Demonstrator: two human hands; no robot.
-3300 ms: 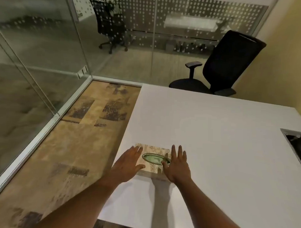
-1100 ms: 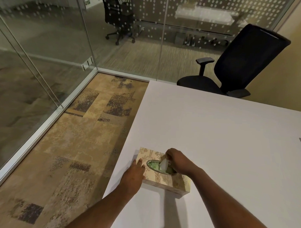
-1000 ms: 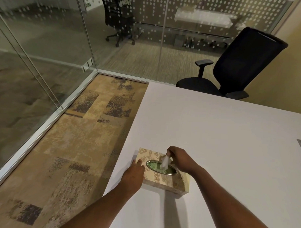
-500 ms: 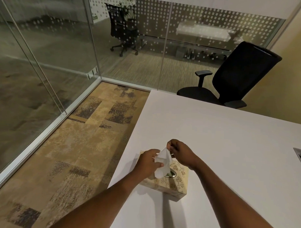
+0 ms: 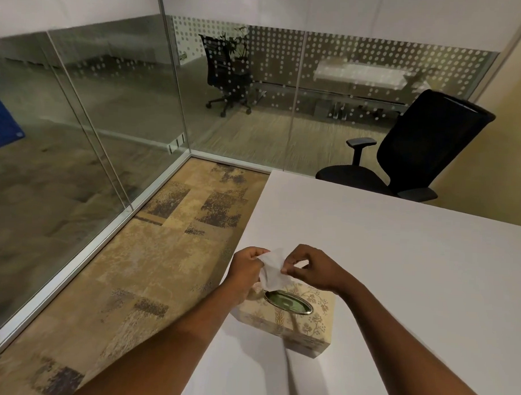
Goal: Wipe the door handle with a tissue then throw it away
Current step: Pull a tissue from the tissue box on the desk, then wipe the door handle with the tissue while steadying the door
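Note:
A white tissue (image 5: pixel 271 270) hangs between my two hands just above the tissue box (image 5: pixel 296 319). My left hand (image 5: pixel 246 269) pinches its left edge and my right hand (image 5: pixel 313 270) pinches its right edge. The box is beige with a floral print and a green oval opening, and it lies near the left edge of the white table (image 5: pixel 398 261). No door handle and no bin show in the head view.
A black office chair (image 5: pixel 417 149) stands behind the table's far side. Glass partition walls (image 5: pixel 114 109) close the room on the left and at the back. Patterned brown carpet (image 5: pixel 163 253) covers the floor left of the table.
My right hand pulled the tissue up out of the box. My left hand left the box and took hold of the tissue. Both hands rose; the view tilted upward.

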